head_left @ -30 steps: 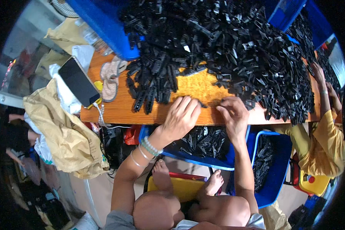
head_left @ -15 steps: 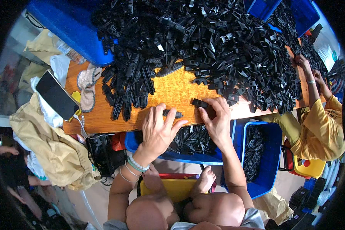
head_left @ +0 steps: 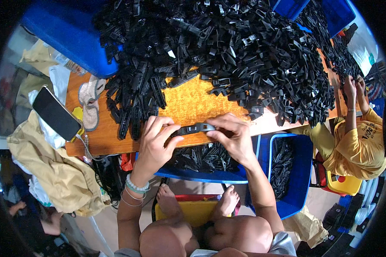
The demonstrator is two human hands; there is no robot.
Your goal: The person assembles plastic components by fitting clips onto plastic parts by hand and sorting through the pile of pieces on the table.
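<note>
In the head view, the left hand (head_left: 156,140) closes its fingers and thumb on a black strip (head_left: 187,130). The right hand (head_left: 232,135) pinches a dark clip (head_left: 206,127), thumb and fingertips nearly together. Both pieces meet end to end above the worktop (head_left: 197,105), near its front edge. A black heap (head_left: 244,55) covers the far edge; a phone (head_left: 55,113) lies by the left edge.

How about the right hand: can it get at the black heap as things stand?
Probably yes. The right hand is near the heap, with only bare tabletop visible between, though its fingertips are pinching a black part.
</note>
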